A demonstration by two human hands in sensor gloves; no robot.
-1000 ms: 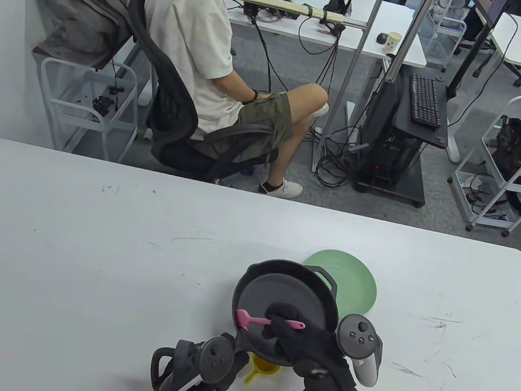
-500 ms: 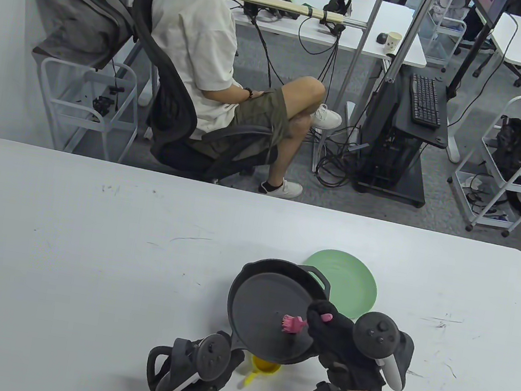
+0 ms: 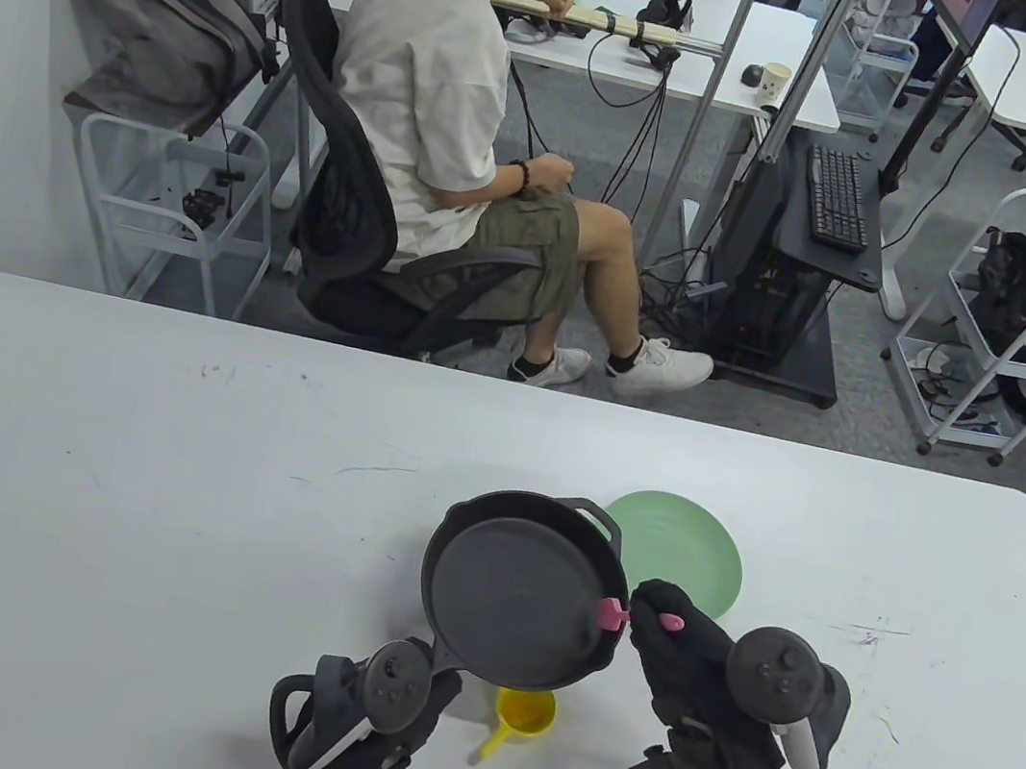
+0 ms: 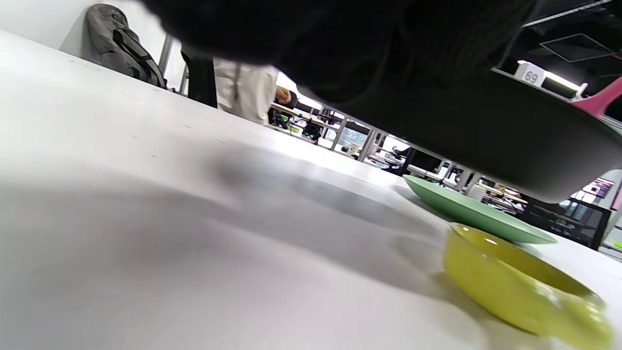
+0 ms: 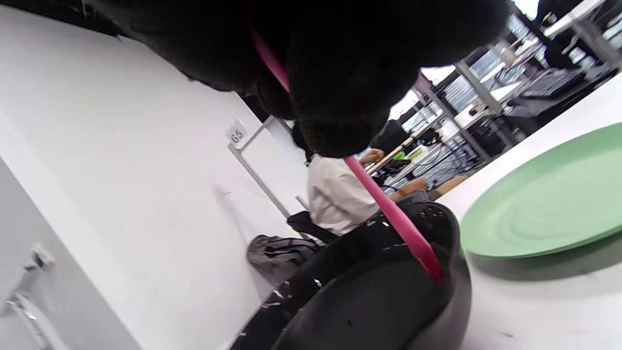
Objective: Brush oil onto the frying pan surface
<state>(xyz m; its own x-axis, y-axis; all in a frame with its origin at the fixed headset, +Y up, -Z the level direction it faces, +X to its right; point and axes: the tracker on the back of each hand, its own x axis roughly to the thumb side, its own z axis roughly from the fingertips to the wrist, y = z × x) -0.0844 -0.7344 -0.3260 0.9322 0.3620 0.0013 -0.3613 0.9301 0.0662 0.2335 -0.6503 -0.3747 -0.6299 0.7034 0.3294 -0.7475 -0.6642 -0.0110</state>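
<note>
A black frying pan [image 3: 514, 594] hangs above the table near the front edge; its underside shows in the left wrist view [image 4: 486, 136]. My left hand [image 3: 381, 724] grips its handle at the lower left. My right hand [image 3: 676, 644] holds a pink brush [image 3: 623, 614], and the brush head sits just inside the pan's right rim. In the right wrist view the pink handle [image 5: 388, 209] runs down from my fingers into the pan [image 5: 369, 301]. A small yellow oil bowl [image 3: 524, 712] with a handle sits on the table below the pan, also in the left wrist view [image 4: 515, 287].
A green plate [image 3: 691, 554] lies on the white table [image 3: 164, 495] just behind and right of the pan, also in the right wrist view [image 5: 549, 204]. A person sits on an office chair beyond the table's far edge.
The pan has shifted left and away from me. The brush has swept from the pan's left side across to its right rim, my right hand moving right with it.
</note>
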